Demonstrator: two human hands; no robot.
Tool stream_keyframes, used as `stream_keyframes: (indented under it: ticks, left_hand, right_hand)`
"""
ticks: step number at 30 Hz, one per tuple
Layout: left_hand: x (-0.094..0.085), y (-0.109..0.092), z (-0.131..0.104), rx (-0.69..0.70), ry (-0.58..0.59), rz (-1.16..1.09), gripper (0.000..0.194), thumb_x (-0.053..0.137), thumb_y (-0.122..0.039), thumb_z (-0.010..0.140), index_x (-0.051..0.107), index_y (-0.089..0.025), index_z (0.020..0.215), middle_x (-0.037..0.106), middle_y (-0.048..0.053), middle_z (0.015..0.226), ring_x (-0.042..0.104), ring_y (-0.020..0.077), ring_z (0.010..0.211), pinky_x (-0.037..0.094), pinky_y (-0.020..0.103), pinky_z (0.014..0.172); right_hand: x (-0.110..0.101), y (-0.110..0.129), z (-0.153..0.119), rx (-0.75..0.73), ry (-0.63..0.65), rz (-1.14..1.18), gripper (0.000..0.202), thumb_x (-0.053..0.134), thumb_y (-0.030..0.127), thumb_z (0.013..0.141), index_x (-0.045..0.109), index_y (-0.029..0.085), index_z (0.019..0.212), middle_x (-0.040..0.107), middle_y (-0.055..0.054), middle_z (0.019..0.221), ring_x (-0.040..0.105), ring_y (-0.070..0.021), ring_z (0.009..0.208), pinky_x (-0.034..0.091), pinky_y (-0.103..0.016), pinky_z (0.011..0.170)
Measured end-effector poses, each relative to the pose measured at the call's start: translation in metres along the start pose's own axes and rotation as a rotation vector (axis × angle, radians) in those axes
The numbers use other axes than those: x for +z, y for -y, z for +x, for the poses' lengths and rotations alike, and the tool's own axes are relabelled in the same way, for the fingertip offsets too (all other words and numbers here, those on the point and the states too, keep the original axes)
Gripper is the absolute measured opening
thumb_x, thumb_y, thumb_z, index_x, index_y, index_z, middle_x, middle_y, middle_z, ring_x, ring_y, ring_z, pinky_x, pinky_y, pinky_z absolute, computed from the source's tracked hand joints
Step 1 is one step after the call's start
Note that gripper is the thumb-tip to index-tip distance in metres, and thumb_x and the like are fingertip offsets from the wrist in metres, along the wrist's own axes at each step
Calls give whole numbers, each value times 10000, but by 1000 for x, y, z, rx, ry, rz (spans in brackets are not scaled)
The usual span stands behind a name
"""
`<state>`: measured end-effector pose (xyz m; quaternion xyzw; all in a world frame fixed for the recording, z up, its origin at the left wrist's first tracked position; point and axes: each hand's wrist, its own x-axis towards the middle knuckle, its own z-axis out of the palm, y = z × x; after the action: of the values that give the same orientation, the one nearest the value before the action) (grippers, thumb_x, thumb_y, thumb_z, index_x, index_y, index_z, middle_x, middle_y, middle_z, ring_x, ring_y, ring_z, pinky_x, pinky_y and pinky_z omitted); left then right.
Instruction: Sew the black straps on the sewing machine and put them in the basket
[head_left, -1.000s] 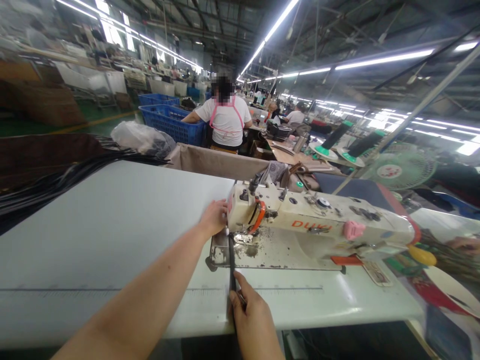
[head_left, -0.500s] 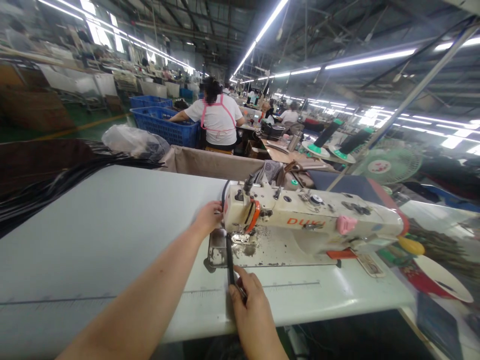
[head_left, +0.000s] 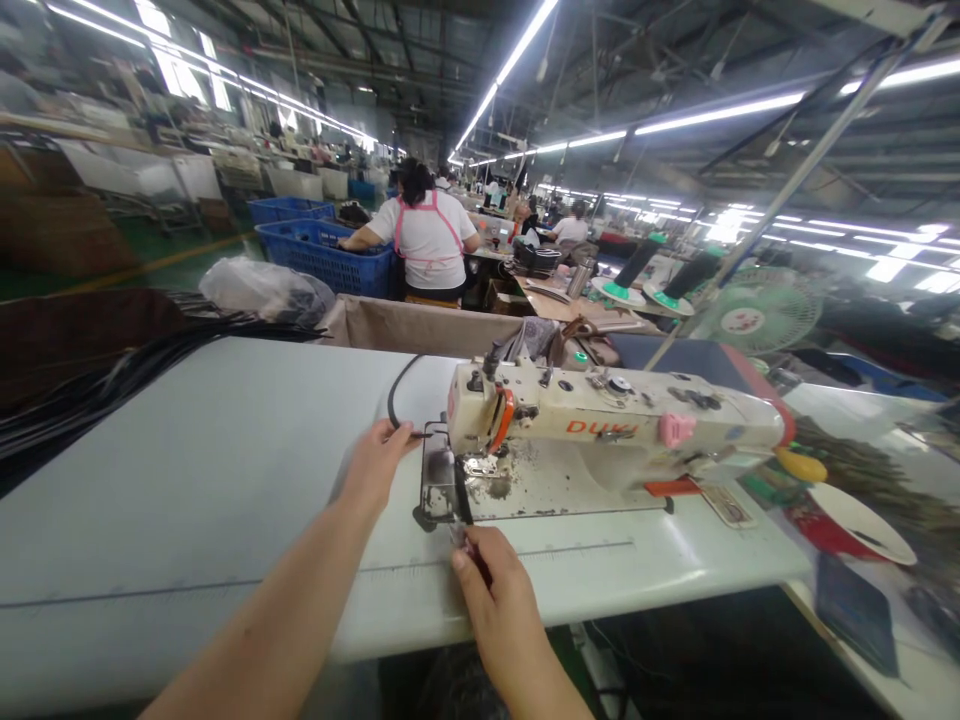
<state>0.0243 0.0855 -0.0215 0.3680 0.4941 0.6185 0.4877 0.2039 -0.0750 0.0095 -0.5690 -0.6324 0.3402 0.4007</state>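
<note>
Black strip [head_left: 394, 392], left hand [head_left: 375, 460] pinching it, is best guided flat, though whether the right hand [head_left: 495, 575] grips it is unclear

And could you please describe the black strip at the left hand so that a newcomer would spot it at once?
Find the pale table and the sewing machine standing on it. Just left of the machine's head, the left hand pinches the strip, which bows over the tabletop. Unlike the heaped strips by the table, this one curves singly from a hand.
</note>
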Motion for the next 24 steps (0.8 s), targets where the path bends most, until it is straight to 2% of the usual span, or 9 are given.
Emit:
stream_keyframes:
  ticks: [5,8,12,17,24]
  left_hand:
    - [-23,-10,-35,-24,-25,-23,447,787,-548,756,650,-171,955,779,95,973,768,265,1009,579,435,1021]
    - [-37,-16,-56,-30,-27,55,441,760,-568,797,654,-184,984,797,107,1050,764,289,1062,583,438,1010]
    - [-55,-21,-79,29,-15,175,424,712,-588,851,645,-201,1012,794,112,1141,742,296,1142,588,411,1000]
    - [-70,-23,-100,63,-1,259,400,679,-586,886,643,-215,1031,788,114,1178,747,288,1140,597,390,992]
    - [-83,-26,-117,144,13,310,341,681,-552,887,645,-236,1009,793,108,1161,741,279,1151,586,400,1034]
  right_hand:
    - [15,7,12,206,189,286,468,571,643,947,676,188,936,668,-17,784,525,-132,628,406,-260,593]
    - [26,6,21,320,218,463,610,603,763,868,692,166,954,700,-34,789,473,-99,561,328,-236,518]
    - [38,3,35,400,228,640,659,671,776,811,716,134,951,718,-59,774,401,-68,502,222,-221,472]
    - [49,5,52,414,278,696,662,720,761,770,730,112,900,708,-68,740,368,-58,476,162,-226,456]
    - [57,16,64,371,396,713,599,723,723,782,714,127,846,565,20,634,249,-37,455,116,-234,477]
